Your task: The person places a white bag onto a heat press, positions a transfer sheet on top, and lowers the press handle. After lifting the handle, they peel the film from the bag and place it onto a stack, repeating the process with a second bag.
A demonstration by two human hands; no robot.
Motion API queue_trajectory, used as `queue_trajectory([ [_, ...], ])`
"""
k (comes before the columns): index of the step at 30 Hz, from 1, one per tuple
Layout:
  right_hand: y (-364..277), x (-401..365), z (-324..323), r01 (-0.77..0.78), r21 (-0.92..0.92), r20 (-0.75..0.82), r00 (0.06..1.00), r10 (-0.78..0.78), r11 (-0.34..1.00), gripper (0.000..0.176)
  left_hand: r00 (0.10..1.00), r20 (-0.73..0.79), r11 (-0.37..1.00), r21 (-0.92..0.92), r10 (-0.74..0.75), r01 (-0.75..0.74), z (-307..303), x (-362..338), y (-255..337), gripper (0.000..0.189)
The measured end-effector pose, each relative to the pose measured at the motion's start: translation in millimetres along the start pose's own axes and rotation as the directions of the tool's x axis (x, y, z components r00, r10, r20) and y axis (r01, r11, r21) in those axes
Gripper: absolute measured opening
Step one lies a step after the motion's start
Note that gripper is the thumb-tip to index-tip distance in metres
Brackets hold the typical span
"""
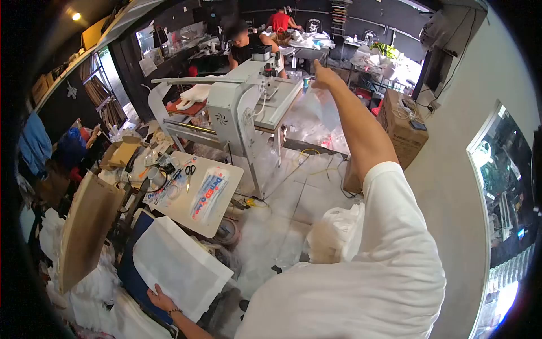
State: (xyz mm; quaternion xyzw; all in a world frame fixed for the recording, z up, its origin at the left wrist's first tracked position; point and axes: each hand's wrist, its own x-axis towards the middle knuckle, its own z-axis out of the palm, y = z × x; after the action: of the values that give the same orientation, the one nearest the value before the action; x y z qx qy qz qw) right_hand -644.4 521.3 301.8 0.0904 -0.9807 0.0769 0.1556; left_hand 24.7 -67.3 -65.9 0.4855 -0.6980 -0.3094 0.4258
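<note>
My left hand (162, 299) lies at the near edge of a white sheet (180, 265), its fingers stretched out over the edge. Under the sheet is dark blue cloth (129, 265). My right arm reaches far forward, and my right hand (326, 77) is raised beside the front of a white machine (231, 110). A piece of clear, bluish plastic film (326, 110) hangs below my right hand, which seems closed on its top; the fingertips are partly hidden. Black-handled scissors (190, 170) rest on a cream board (226, 189) with printed red and blue lettering, ahead of my left hand.
Crumpled clear plastic (316, 135) covers the floor past the machine. A cardboard box (402, 121) stands at the right wall, with cables (333, 166) on the tiles. A white bag (339, 229) is by my right side. A person in black (241, 51) and another in red (278, 21) are behind.
</note>
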Motion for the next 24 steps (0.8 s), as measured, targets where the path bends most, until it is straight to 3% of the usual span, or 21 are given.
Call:
queue_trajectory([
  [3, 4, 0, -5, 0.056, 0.063, 0.03, 0.998, -0.058, 0.996, 0.114, 1.0, -0.009, 1.0, -0.01, 0.008, -0.008, 0, 2, -9, 0.044],
  [8, 1, 12, -15, 0.111, 0.009, 0.068, 0.991, -0.111, 0.994, 0.12, 0.997, -0.028, 0.996, -0.041, 0.078, -0.079, 6, 9, -21, 0.041],
  [11, -3, 11, -22, 0.073, 0.013, 0.105, 0.992, -0.074, 0.997, 0.123, 0.999, 0.031, 0.996, -0.086, 0.019, -0.017, -4, -5, 17, 0.04],
  [18, -9, 11, -19, -0.006, 0.002, 0.157, 0.988, 0.005, 1.0, 0.127, 0.996, -0.022, 0.995, -0.03, 0.091, -0.092, 6, 5, -19, 0.041],
  [20, -7, 13, -16, 0.009, 0.004, 0.158, 0.987, -0.01, 1.0, 0.126, 0.989, -0.117, 0.996, 0.037, 0.091, -0.087, 12, 6, -25, 0.045],
  [24, -3, 11, -15, 0.084, 0.012, 0.127, 0.988, -0.084, 0.996, 0.124, 0.998, -0.028, 0.999, -0.009, 0.048, -0.048, 7, 5, -16, 0.049],
])
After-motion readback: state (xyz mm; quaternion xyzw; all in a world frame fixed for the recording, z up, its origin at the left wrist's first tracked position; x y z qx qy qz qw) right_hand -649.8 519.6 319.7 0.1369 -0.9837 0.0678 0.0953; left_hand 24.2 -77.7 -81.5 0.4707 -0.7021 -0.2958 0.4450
